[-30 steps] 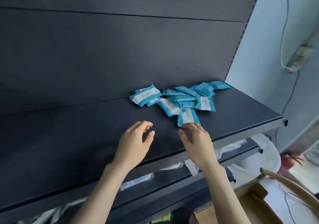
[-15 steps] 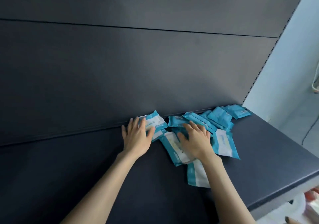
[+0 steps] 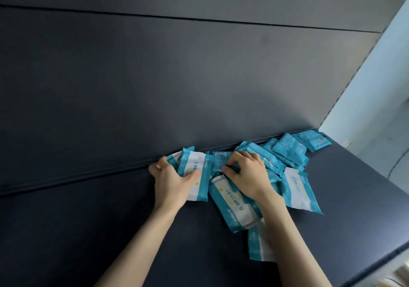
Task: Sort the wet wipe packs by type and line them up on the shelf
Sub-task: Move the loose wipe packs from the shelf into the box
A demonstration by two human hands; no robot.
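My left hand [image 3: 171,181] grips a teal-and-white plastic wet wipe pack [image 3: 194,169], thumb across its front, on the dark flat shelf [image 3: 88,220] against the grey back panel [image 3: 155,87]. My right hand [image 3: 249,175] curls its fingers round a teal barcode-printed pack [image 3: 218,160]. The heap of teal packs [image 3: 294,185] spreads right, into the shelf's back corner.

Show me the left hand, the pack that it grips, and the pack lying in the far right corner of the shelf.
left hand [image 3: 171,181]: head view, on the back of the hand.
gripped pack [image 3: 194,161]: head view, on its white panel above the thumb.
corner pack [image 3: 312,140]: head view, on its blue middle.
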